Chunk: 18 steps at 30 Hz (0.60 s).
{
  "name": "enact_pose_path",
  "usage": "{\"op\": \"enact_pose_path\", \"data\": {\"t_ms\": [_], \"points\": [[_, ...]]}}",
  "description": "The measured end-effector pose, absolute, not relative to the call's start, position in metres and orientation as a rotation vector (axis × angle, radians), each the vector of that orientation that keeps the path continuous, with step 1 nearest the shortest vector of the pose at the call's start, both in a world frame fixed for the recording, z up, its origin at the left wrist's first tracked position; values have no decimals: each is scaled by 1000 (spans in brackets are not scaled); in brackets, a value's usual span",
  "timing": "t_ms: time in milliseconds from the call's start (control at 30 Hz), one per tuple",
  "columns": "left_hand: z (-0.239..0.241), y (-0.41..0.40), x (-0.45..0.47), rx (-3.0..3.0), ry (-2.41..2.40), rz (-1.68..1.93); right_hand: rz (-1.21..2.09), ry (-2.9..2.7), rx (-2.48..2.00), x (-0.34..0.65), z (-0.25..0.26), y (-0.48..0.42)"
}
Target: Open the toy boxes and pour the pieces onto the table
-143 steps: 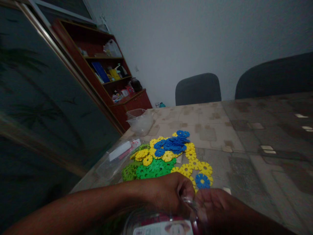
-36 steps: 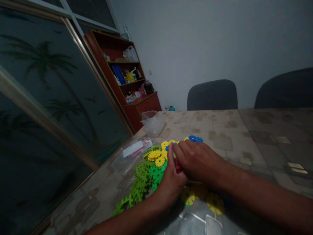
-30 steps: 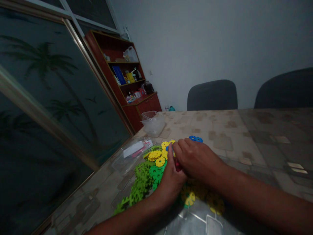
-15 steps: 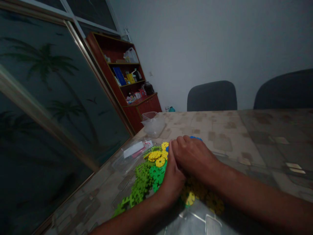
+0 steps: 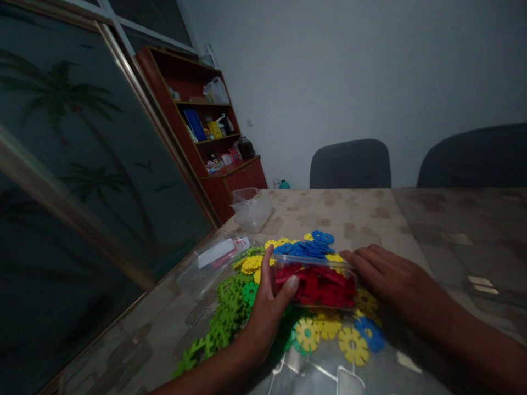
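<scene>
From where I stand, the worry is the clear box [image 5: 317, 260], tilted toward the person between the two hands with its load of red pieces [image 5: 323, 288]. I can't make out whether a lid is seated on it; if the rim is loose, a squeeze from the sides could bow the thin plastic and spill the red among the other colours. The blue pieces [image 5: 308, 249] heaped just beyond the hands and the yellow pieces [image 5: 353, 345] below them look uneven, so a box set down there might rock or slide. The left hand [image 5: 267, 310] is clamped on the box's left end, thumb across the near face, forefinger upright along the side. The right hand [image 5: 389, 277] is half curled at the opposite end, fingertips touching the upper corner; its thumb is hidden, so I can't tell how firmly it grips. The hands are apart, with just the box's width between them. Left of the left hand, light green pieces [image 5: 230, 307] straggle over the tabletop [image 5: 349, 211], close enough for that wrist to sweep them along.
</scene>
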<state>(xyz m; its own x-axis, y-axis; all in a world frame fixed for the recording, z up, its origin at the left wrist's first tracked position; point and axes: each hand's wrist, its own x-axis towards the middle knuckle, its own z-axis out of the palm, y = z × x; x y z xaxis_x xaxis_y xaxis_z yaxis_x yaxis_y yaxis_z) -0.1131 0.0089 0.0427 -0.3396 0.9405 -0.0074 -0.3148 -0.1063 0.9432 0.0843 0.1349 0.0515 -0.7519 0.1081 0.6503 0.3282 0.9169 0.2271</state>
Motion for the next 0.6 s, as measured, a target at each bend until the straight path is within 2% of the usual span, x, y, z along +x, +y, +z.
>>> {"op": "enact_pose_path", "data": {"t_ms": [233, 367, 600], "points": [[39, 3, -108, 748, 1081, 1538, -475, -2205, -229, 83, 44, 133], [52, 7, -111, 778, 1199, 1484, -480, -2184, -218, 83, 39, 131], [53, 20, -110, 848, 1332, 1620, -409, -2200, -167, 83, 28, 121]]}}
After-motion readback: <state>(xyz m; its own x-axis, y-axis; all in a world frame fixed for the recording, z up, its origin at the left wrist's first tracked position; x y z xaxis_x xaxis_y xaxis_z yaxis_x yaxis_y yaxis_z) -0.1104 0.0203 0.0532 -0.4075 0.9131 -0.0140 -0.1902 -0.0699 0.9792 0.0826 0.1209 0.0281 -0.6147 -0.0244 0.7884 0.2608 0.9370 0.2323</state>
